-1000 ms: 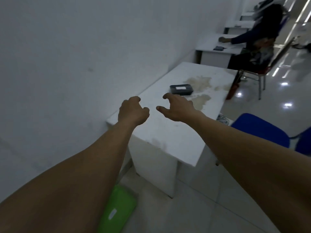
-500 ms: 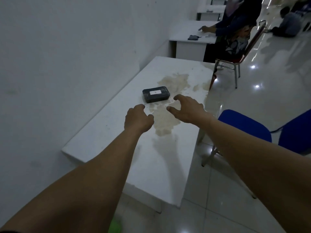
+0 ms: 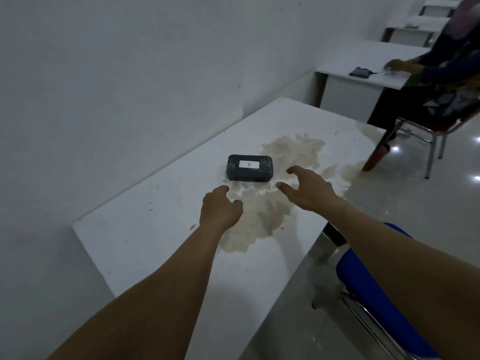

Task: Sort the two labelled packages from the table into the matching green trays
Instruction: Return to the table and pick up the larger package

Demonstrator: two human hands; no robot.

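A black package (image 3: 250,168) with a white label reading "B" lies flat on the white table (image 3: 145,229), at the edge of a tan stain (image 3: 262,211). The right hand (image 3: 309,189), at the package's 4 o'clock, hovers with fingers spread and empty. The left hand (image 3: 220,209), at its 7 o'clock, has its fingers loosely curled, grasping nothing.

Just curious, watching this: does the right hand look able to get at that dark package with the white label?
Probably yes. The right hand is open, fingers spread, just short of the package, with only bare, stained table between them. The left hand sits nearer the person and does not block the way.
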